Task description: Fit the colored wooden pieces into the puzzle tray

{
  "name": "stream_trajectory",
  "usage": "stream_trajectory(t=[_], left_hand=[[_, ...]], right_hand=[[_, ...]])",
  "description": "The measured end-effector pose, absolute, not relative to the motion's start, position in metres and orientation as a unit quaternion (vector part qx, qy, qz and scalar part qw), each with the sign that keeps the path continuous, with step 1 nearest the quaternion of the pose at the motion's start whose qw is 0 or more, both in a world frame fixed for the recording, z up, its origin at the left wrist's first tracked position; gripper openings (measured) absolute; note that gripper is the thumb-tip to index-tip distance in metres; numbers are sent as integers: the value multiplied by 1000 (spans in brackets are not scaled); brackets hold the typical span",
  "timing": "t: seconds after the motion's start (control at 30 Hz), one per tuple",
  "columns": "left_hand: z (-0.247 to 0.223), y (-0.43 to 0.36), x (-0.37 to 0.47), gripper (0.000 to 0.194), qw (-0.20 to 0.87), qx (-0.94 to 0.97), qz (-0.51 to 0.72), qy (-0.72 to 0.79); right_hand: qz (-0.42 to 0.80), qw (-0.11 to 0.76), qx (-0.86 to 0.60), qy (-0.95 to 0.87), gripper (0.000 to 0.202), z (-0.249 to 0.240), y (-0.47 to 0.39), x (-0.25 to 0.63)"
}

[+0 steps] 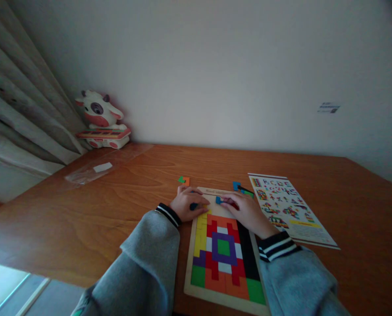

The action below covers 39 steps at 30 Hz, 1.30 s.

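A wooden puzzle board lies on the table, much of it covered by red, purple, orange, yellow, green, white and black pieces. My left hand rests over the board's upper left edge, its fingers bent and touching a yellow piece; a dark blue piece shows at the fingers. Over the upper right part is my right hand, thumb and forefinger pinched on a blue piece. Something red shows under its fingers, mostly hidden.
Orange and green pieces lie behind the board; blue, black and green ones lie behind my right hand. A printed sheet is at the right. A plastic bag and a cow toy stand at the left.
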<state>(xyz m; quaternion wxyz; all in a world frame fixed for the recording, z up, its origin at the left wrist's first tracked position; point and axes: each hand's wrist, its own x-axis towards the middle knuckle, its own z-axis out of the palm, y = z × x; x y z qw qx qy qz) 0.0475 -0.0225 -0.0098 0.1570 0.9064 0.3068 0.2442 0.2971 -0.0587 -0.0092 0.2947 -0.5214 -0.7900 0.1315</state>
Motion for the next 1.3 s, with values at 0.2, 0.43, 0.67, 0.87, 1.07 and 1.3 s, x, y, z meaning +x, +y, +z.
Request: stream_trajectory(t=[0.2, 0.43, 0.67, 0.87, 1.07, 1.3], left_hand=[[-13, -23, 55, 20, 170, 881, 273, 348], [-10, -27, 53, 19, 184, 893, 278, 303], [-7, -24, 52, 25, 254, 886, 296, 251], [-10, -24, 53, 24, 288, 875, 305, 240], [-9, -26, 53, 23, 303, 868, 309, 245], [0, -32, 57, 38, 271, 833, 351, 332]], right_hand=[[91, 324, -503, -796, 24, -15, -56, 296], [214, 404, -545, -703, 28, -18, -53, 303], [224, 419, -563, -676, 31, -16, -53, 301], [276, 429, -559, -654, 34, -18, -52, 299], [295, 440, -547, -648, 36, -18, -54, 297], [365, 444, -500, -648, 32, -10, -59, 286]])
